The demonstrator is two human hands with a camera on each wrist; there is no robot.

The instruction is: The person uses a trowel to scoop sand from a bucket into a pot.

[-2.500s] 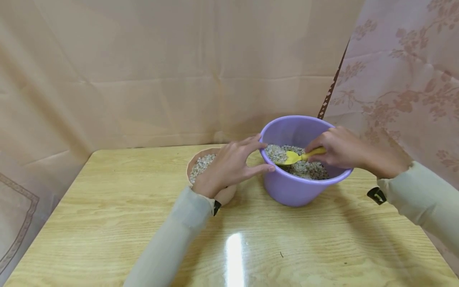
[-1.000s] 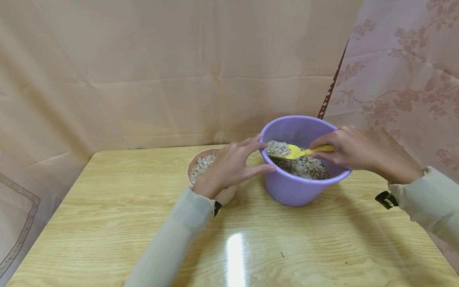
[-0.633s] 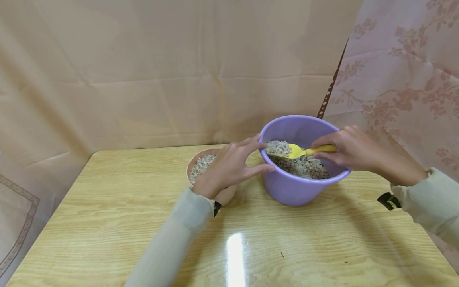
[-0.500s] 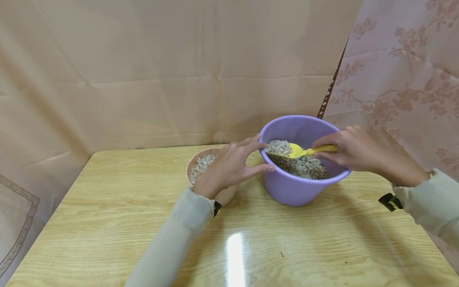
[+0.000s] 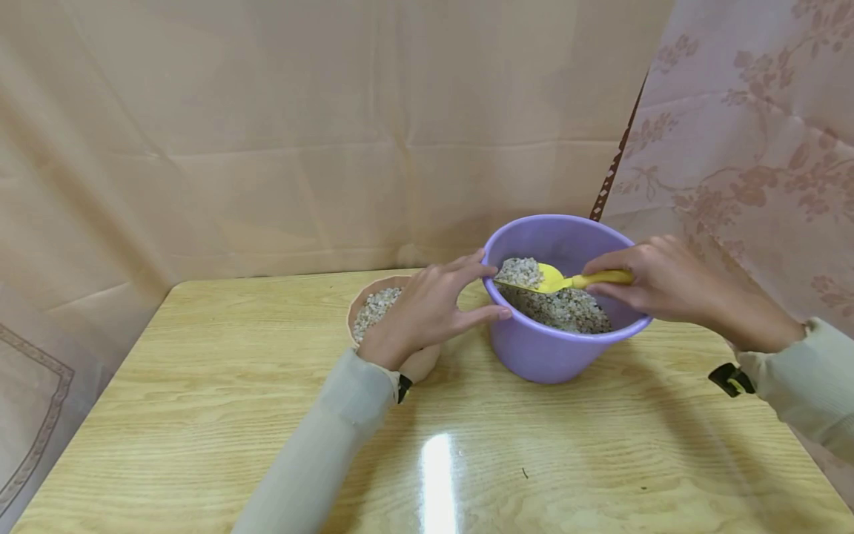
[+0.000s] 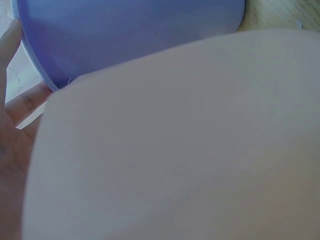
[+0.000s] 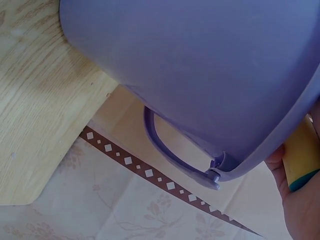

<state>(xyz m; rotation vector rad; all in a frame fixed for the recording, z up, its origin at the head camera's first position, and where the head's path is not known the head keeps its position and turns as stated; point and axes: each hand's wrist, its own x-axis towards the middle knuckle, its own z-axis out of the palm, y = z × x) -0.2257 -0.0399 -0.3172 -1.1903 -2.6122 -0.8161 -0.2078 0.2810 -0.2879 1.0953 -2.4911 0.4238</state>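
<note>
A pale yellow wooden table [image 5: 200, 408] with thin wavy lines has a long, bright white patch of light [image 5: 437, 482] shining on it. Behind it hangs a big beige cloth [image 5: 300, 111] with soft folds. On the right hangs a pale pink cloth [image 5: 740, 141] with darker pink flowers. A thin brown strip with white diamonds [image 5: 608, 185] slants between the two cloths.

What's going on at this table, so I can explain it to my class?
A person is working with a yellow scoop at a purple bucket. Their right hand grips the scoop's handle, and its blade carries a heap of pale gravel above more gravel in the bucket. Their left hand touches the bucket's rim. A peach-coloured pot, partly hidden by the left hand and wrist, stands beside the bucket and also contains gravel.
</note>
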